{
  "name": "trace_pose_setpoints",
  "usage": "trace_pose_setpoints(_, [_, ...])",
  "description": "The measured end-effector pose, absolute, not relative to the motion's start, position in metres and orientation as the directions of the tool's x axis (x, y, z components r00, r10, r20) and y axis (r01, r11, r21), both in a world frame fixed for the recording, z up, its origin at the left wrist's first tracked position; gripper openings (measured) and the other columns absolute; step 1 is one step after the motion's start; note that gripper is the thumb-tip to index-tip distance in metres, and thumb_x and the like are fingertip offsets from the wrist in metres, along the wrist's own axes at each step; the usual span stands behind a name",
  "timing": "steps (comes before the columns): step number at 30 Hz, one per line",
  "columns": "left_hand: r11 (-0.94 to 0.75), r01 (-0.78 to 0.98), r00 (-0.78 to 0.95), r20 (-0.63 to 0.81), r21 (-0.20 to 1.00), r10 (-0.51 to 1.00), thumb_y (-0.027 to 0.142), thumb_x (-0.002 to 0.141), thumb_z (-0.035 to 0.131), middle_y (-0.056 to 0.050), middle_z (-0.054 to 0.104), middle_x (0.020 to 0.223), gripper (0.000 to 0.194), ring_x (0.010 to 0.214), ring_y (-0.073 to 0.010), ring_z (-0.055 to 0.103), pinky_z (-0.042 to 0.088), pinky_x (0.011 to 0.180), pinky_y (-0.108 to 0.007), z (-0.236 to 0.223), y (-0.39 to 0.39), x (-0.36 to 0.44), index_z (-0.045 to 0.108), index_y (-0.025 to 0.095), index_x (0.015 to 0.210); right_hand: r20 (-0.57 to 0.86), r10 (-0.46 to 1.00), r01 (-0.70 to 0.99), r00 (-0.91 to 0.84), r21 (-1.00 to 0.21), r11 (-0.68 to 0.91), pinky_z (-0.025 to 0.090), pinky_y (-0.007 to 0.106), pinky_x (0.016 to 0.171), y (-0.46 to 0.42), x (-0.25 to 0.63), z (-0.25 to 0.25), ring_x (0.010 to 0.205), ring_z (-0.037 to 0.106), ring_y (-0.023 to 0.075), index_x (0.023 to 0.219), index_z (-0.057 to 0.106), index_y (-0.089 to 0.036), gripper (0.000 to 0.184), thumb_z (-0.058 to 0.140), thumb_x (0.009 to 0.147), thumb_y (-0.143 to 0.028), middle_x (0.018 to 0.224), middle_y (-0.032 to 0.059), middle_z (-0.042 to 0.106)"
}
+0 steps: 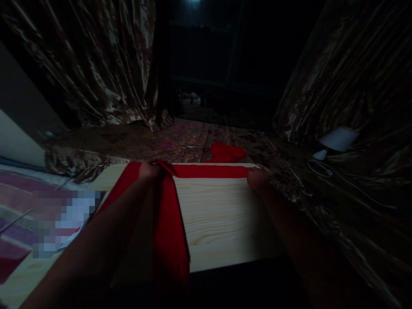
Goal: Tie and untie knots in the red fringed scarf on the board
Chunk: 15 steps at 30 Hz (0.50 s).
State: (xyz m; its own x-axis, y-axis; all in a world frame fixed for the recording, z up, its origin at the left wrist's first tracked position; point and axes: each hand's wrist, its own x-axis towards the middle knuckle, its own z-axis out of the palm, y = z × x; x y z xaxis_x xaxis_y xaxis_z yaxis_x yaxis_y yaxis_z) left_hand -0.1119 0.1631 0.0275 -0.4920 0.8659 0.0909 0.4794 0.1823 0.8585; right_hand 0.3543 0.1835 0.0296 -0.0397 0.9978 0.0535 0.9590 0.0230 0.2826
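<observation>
A long red cloth lies along the far edge of a pale wooden board. One part of it turns and runs down toward me across the board. My left hand is closed on the cloth where it bends, near the board's far left corner. My right hand pinches the cloth's other end at the far right corner. The strip between my hands lies straight and flat. More red cloth is bunched just beyond the board.
Shiny patterned curtains hang left and right, with a dark opening between them. A patterned cover lies beyond the board. White objects and a cable sit at the right. A striped rug is at left.
</observation>
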Motion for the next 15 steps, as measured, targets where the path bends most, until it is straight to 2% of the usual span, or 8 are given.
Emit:
trace_pose_setpoints(3, [0.176, 0.517, -0.479, 0.112, 0.838, 0.871, 0.031, 0.080, 0.069, -0.013, 0.076, 0.108, 0.047, 0.088, -0.0251, 0.073, 0.056, 0.079, -0.034, 0.038, 0.170, -0.121, 0.070, 0.017, 0.125, 0.089, 0.995, 0.958, -0.046, 0.286, 0.018, 0.049, 0.046, 0.090, 0.181, 0.352, 0.027, 0.115, 0.060, 0.0348, 0.135, 0.060, -0.010, 0.047, 0.035, 0.096, -0.016, 0.124, 0.0253, 0.062])
trace_pose_setpoints(5, [0.244, 0.666, -0.454, 0.124, 0.705, 0.883, 0.030, 0.079, 0.069, -0.015, 0.073, 0.115, 0.051, 0.102, -0.0319, 0.070, 0.054, 0.088, -0.040, 0.041, 0.166, -0.124, 0.068, 0.019, 0.128, 0.113, 0.992, 0.959, -0.048, 0.282, 0.015, 0.049, 0.046, 0.089, 0.180, 0.351, 0.026, 0.115, 0.059, 0.0354, 0.135, 0.060, -0.009, 0.047, 0.035, 0.096, -0.016, 0.123, 0.0259, 0.062])
trace_pose_setpoints(7, [0.252, 0.818, -0.386, 0.170, 0.517, 0.907, 0.031, 0.077, 0.069, -0.018, 0.068, 0.126, 0.060, 0.116, -0.0380, 0.063, 0.049, 0.096, -0.046, 0.041, 0.157, -0.121, 0.063, 0.019, 0.135, 0.124, 0.991, 0.959, -0.058, 0.283, 0.020, 0.050, 0.045, 0.088, 0.178, 0.351, 0.026, 0.114, 0.060, 0.0352, 0.135, 0.060, -0.009, 0.047, 0.036, 0.096, -0.017, 0.123, 0.0260, 0.062])
trace_pose_setpoints(11, [-0.023, 0.975, -0.053, 0.333, 0.221, 0.941, 0.038, 0.080, 0.061, -0.015, 0.048, 0.152, 0.071, 0.139, -0.0378, 0.042, 0.035, 0.112, -0.048, 0.034, 0.131, -0.096, 0.050, 0.017, 0.147, 0.151, 0.986, 0.951, -0.075, 0.308, 0.025, 0.050, 0.044, 0.087, 0.174, 0.350, 0.026, 0.111, 0.061, 0.0340, 0.135, 0.060, -0.010, 0.047, 0.034, 0.097, -0.016, 0.122, 0.0243, 0.063])
trace_pose_setpoints(13, [-0.108, 0.985, 0.062, 0.306, 0.135, 0.950, 0.044, 0.085, 0.055, -0.013, 0.040, 0.158, 0.070, 0.146, -0.0374, 0.031, 0.023, 0.118, -0.054, 0.028, 0.120, -0.081, 0.047, 0.019, 0.150, 0.149, 0.986, 0.950, -0.076, 0.312, 0.026, 0.050, 0.042, 0.087, 0.174, 0.351, 0.026, 0.110, 0.062, 0.0329, 0.135, 0.060, -0.010, 0.046, 0.036, 0.096, -0.016, 0.121, 0.0242, 0.063])
trace_pose_setpoints(15, [-0.097, 0.990, 0.070, 0.238, 0.103, 0.969, 0.051, 0.090, 0.045, -0.011, 0.034, 0.162, 0.069, 0.150, -0.0392, 0.022, 0.011, 0.119, -0.062, 0.022, 0.114, -0.072, 0.043, 0.022, 0.153, 0.141, 0.987, 0.951, -0.081, 0.308, 0.034, 0.051, 0.042, 0.087, 0.177, 0.352, 0.026, 0.110, 0.062, 0.0320, 0.134, 0.061, -0.010, 0.045, 0.038, 0.096, -0.016, 0.122, 0.0240, 0.063])
